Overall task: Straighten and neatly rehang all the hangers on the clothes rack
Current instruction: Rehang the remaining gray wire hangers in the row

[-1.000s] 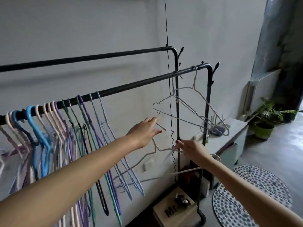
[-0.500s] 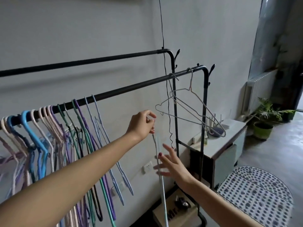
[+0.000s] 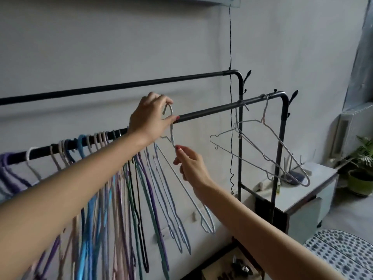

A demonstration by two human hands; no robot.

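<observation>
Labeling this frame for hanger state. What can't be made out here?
Head view only:
- Whether the held hanger has its hook over the front rail: the left hand covers that spot.
- How many bunched hangers there are: they overlap, and the left forearm crosses them.
- Rack's left end: cut off by the frame edge.
- The right hand grip at the hanger neck: fingertips too small to read.

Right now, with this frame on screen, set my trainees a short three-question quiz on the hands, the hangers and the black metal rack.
1. True or false: the pale wire hanger in hand is already hooked on the front black rail.
2. Which hand pinches its hook: left hand or right hand?
3. How many grey wire hangers hang near the rail's right end?

Key: 1 false; 2 left; 3 two.
</observation>
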